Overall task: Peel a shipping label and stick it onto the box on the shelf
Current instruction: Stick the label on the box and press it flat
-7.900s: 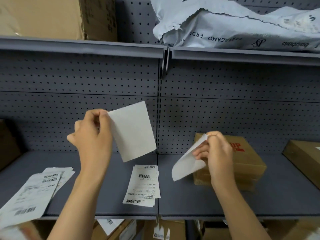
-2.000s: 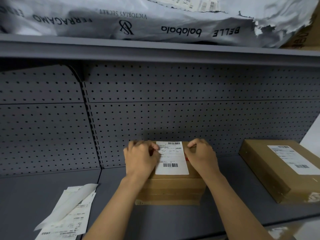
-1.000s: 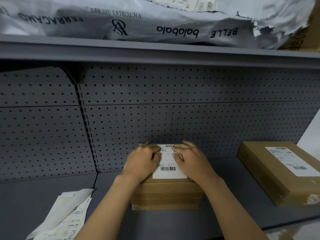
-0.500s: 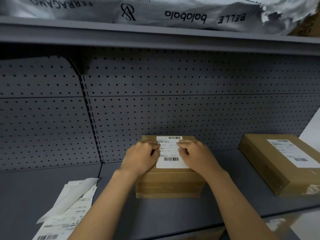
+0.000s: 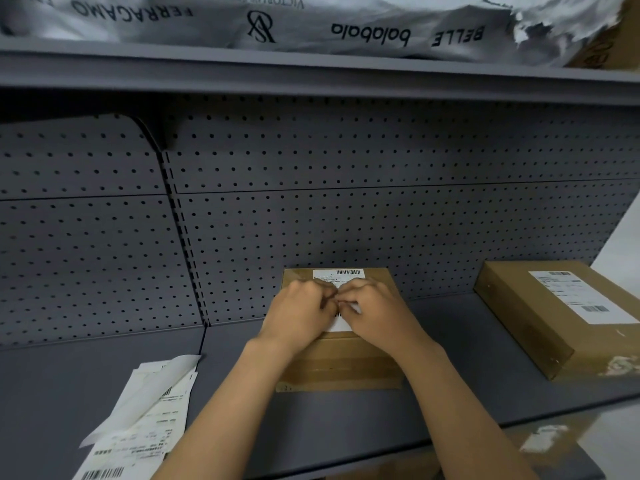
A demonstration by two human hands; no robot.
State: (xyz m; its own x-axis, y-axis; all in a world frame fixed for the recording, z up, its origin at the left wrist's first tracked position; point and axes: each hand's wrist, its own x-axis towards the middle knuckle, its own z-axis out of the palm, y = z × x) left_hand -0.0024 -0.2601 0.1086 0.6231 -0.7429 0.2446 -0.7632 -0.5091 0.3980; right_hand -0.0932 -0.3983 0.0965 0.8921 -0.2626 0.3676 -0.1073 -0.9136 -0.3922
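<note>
A small brown cardboard box (image 5: pixel 341 363) stands on the grey shelf (image 5: pixel 311 427) against the pegboard. A white shipping label (image 5: pixel 338 273) with barcodes lies flat on the box's top. My left hand (image 5: pixel 300 315) and my right hand (image 5: pixel 375 311) rest side by side on the label, fingers curled, fingertips meeting over its middle. They cover most of the label; only its far edge and a strip at the near edge show. Neither hand holds anything.
A stack of unpeeled labels (image 5: pixel 138 434) with a loose backing sheet (image 5: pixel 145 400) on top lies at the shelf's left front. A larger labelled box (image 5: pixel 561 317) sits to the right. Grey mailer bags (image 5: pixel 311 22) fill the upper shelf.
Since the earliest frame the label went from my hands onto the box. Over the last second my hands slid together over the label's middle, covering more of it.
</note>
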